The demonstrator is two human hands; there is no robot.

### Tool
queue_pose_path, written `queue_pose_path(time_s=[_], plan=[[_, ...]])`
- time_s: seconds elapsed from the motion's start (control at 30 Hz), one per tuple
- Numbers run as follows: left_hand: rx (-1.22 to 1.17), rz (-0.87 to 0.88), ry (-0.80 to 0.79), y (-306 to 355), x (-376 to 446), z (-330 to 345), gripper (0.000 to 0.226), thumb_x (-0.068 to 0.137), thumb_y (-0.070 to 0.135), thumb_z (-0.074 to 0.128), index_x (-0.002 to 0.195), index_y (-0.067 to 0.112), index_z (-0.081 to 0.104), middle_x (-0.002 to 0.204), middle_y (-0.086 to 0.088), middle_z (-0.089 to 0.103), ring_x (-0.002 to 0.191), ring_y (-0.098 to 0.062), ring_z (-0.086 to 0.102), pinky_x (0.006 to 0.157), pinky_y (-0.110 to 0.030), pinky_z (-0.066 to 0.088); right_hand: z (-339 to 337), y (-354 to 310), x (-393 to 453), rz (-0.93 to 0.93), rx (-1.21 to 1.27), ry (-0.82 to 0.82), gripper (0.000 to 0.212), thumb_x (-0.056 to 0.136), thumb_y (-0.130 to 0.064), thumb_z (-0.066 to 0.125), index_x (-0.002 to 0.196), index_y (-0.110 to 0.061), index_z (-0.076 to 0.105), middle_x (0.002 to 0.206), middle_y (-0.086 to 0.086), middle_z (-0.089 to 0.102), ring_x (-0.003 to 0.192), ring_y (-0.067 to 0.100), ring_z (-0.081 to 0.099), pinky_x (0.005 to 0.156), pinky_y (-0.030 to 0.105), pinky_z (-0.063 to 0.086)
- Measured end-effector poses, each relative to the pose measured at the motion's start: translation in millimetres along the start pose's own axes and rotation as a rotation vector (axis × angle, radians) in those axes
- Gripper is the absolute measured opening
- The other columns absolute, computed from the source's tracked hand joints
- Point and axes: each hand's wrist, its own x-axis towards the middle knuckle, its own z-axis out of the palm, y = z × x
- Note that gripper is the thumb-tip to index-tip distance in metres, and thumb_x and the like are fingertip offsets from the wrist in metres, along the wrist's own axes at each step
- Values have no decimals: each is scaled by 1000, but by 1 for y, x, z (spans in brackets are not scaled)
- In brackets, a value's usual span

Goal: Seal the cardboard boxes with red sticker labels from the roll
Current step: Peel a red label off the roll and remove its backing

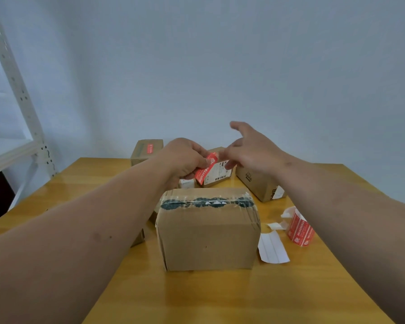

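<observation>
- Our left hand (185, 157) pinches a red sticker (206, 168) by its upper end, fingers curled round it, so the strip hangs loose in the air beyond the near box (208, 230).
- Our right hand (248, 150) is spread, fingers mostly straight and gripping nothing; its fingertips sit just beside the sticker's top, though we cannot tell whether they touch it.
- The sticker could fold onto itself or cling to our fingers, since only one end is held and the glue side is free.
- It could also go down crooked, because the near box already carries shiny, wrinkled clear tape (207, 202) along its top seam, a poor surface for sticking.
- The box with a printed label (216, 173) lies right behind the sticker, so the dangling end might catch on it.
- The roll of stickers (299, 228) lies at the right, near the table (220, 298) edge and close under our right forearm; a sweep of the arm could knock it off.
- White backing scraps (272, 249) lie loose beside the roll and could drift under the next sticker.
- More boxes wait at the far left (146, 150) and far right (258, 183).
</observation>
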Motion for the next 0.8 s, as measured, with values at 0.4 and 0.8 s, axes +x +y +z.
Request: queue_pose_path(time_s=[0.4, 0.8], plan=[[-535, -147, 25, -8, 7, 12, 14, 93, 7, 60, 83, 16, 61, 61, 0, 67, 55, -12, 54, 47, -23, 35, 15, -4, -4, 227, 327, -275, 8, 87, -20, 69, 88, -13, 66, 77, 5, 71, 68, 19, 64, 68, 31, 44], [-147, 85, 235, -6, -2, 7, 18, 89, 16, 60, 99, 2, 61, 72, -4, 69, 57, -13, 54, 50, -23, 44, 6, -6, -3, 191, 181, -207, 13, 88, -6, 61, 81, -16, 63, 73, 3, 65, 63, 15, 58, 64, 27, 46]])
